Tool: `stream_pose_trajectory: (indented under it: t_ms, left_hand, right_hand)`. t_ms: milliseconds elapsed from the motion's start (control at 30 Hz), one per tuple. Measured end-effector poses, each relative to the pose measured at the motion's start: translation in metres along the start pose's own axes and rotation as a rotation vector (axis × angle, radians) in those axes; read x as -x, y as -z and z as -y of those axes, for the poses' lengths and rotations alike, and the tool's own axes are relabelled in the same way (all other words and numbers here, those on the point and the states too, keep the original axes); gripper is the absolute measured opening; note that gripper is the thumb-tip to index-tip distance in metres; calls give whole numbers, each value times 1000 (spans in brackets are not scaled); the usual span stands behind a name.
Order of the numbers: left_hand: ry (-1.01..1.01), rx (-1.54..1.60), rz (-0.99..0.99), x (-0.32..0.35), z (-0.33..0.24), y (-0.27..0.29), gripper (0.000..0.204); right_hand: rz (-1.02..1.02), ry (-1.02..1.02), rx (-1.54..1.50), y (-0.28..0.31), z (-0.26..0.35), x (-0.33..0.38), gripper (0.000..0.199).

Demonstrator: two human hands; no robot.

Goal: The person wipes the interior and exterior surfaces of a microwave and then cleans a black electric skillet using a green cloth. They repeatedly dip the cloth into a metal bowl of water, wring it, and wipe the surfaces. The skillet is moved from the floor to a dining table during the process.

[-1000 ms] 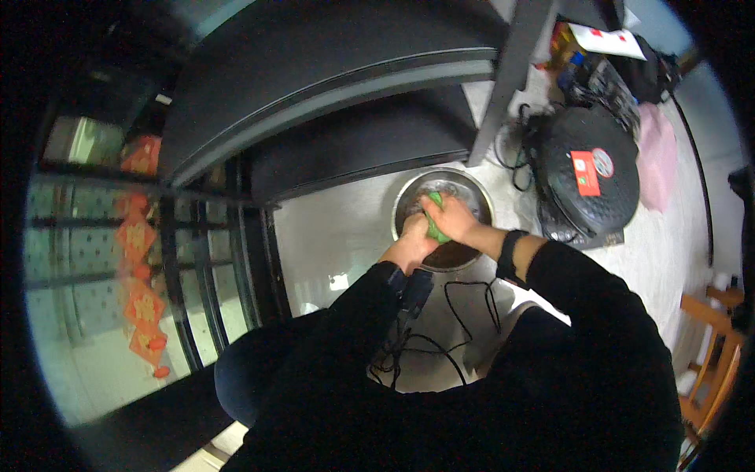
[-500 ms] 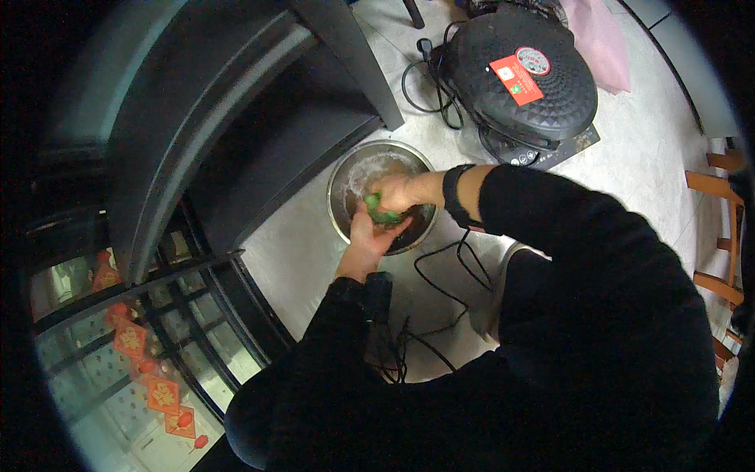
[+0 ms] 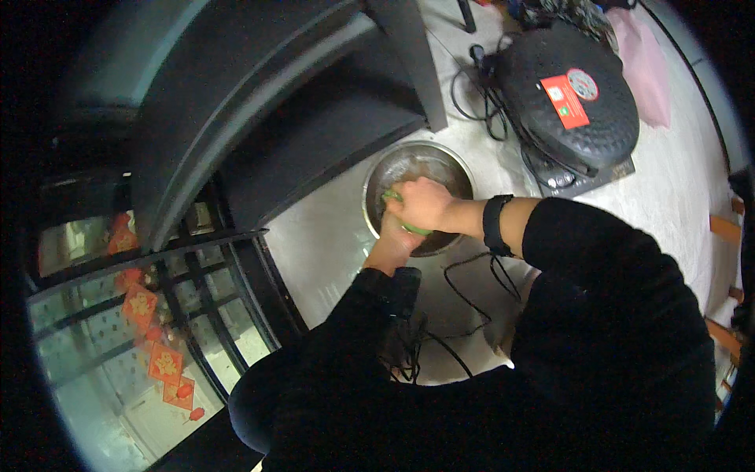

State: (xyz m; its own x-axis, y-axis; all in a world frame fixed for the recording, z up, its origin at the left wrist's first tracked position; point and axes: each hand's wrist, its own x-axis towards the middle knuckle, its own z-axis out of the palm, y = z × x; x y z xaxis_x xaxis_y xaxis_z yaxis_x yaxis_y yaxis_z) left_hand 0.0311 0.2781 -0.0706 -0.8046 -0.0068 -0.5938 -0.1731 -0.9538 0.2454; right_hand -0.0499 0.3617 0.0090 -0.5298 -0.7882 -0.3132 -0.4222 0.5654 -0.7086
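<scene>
Well to the left of the metal basin, red paper hangings show by the glass; nearer on that side, and beyond the rim, stands black furniture. I should hold my left elbow free of it.

My left hand comes over the basin's near-left side and is closed about the lower part of a green cloth, or what looks like cloth; its fingertips are hidden, so I can't tell how they are set. The cloth is bunched over the basin's mouth, left of its middle. A tangle of black cords lies on my side of the basin, so any drips are best held inside the rim.

My right hand is folded over the cloth from the basin's right, pressed against the left one. I'd judge a good squeeze wants both wrists low, the loose ends gathered into my palms, and steady pressure rather than jerks.

Right of the basin and farther off sits a black lidded appliance, a pink bag beyond it; splashes should be held away from both.
</scene>
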Motion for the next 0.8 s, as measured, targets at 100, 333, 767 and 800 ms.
stream_pose_trajectory:
  t_ms: [100, 333, 767, 800]
  left_hand:
    - [-18, -98, -178, -1, 3, 1, 30]
    - [-105, -151, -473, -11, 3, 10, 46]
    - [-54, 63, -71, 18, -18, -5, 34]
    - [-44, 95, -104, 19, -19, -12, 34]
  right_hand:
    - [25, -42, 93, 3, -14, -21, 40]
    - [17, -96, 191, -15, -68, -27, 50]
    - [568, 2, -713, 28, -26, -38, 39]
    - [508, -92, -900, 28, -26, -37, 38]
